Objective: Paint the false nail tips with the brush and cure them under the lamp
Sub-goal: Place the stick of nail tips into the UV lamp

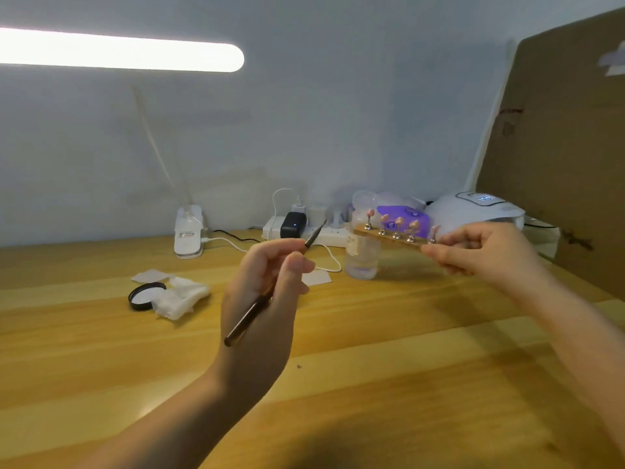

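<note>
My left hand (270,286) grips a thin dark brush (252,314) above the table's middle, its pointed tip (319,228) aimed up and to the right. My right hand (487,247) pinches the right end of a narrow wooden holder bar (389,235), held in the air. Several pink false nail tips (399,221) stand on small metal stands along the bar. The brush tip is a short way left of the bar and does not touch it. The white curing lamp (473,211) sits at the back right with its display lit.
A clear jar (361,262) stands under the bar on the wooden table (372,384). A black lid (146,295) and crumpled white wipes (179,297) lie at left. A power strip (304,230) with chargers, a desk lamp base (188,235) and a purple box (402,216) line the wall. Cardboard (568,147) stands at right.
</note>
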Demonstrator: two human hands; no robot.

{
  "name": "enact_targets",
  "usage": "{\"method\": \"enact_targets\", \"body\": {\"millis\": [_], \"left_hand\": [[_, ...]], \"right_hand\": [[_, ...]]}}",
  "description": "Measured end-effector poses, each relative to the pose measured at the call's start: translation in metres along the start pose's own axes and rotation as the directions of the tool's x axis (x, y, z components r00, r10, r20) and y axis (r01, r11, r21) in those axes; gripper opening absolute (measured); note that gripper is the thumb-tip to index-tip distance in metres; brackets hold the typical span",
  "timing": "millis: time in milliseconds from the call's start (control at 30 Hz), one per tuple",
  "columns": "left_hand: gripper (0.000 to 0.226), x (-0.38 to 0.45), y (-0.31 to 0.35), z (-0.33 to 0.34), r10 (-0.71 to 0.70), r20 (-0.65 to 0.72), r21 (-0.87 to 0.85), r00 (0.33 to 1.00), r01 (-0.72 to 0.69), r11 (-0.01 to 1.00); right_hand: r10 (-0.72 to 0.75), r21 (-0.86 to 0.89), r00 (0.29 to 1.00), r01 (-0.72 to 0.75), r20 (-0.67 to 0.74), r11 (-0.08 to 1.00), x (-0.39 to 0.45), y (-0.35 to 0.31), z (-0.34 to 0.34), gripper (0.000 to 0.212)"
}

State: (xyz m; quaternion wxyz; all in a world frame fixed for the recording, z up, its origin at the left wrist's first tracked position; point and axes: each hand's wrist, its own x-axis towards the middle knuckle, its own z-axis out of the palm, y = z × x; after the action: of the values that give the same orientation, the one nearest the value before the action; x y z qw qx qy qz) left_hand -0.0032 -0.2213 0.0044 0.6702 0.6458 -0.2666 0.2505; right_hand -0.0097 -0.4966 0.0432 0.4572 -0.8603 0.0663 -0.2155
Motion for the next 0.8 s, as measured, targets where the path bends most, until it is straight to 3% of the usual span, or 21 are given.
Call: {"method": "enact_targets", "body": {"millis": [133,300,367,567,800], "left_hand": [[0.009,0.005,-0.027,0.05,-0.071,0.067,-0.049,0.995,0.074,0.996],[0.005,0.014,-0.06,0.113,0.081,0.299,0.099,0.951,-0.115,0.988],[0.016,0.016,-0.068,0.135,0.075,0.334,0.137,0.94,-0.128,0.982],[0.026,0.017,-0.091,0.164,-0.034,0.425,0.289,0.905,-0.099,0.952],[0.028,0.014,-0.091,0.165,0.027,0.456,0.321,0.89,-0.193,0.927]], "right_hand": [[0.105,0.031,0.973,-0.101,-0.205,0.994,-0.014,0.038,-0.032,0.046],[0.153,0.006,0.917,-0.162,-0.369,0.987,-0.023,0.076,-0.071,0.032],[0.175,-0.014,0.89,-0.199,-0.422,0.98,-0.022,0.09,-0.083,0.028],[0.213,-0.143,0.854,-0.314,-0.474,0.939,-0.007,0.131,-0.103,0.026],[0.264,-0.222,0.808,-0.431,-0.527,0.875,0.04,0.171,-0.106,0.031]]}}
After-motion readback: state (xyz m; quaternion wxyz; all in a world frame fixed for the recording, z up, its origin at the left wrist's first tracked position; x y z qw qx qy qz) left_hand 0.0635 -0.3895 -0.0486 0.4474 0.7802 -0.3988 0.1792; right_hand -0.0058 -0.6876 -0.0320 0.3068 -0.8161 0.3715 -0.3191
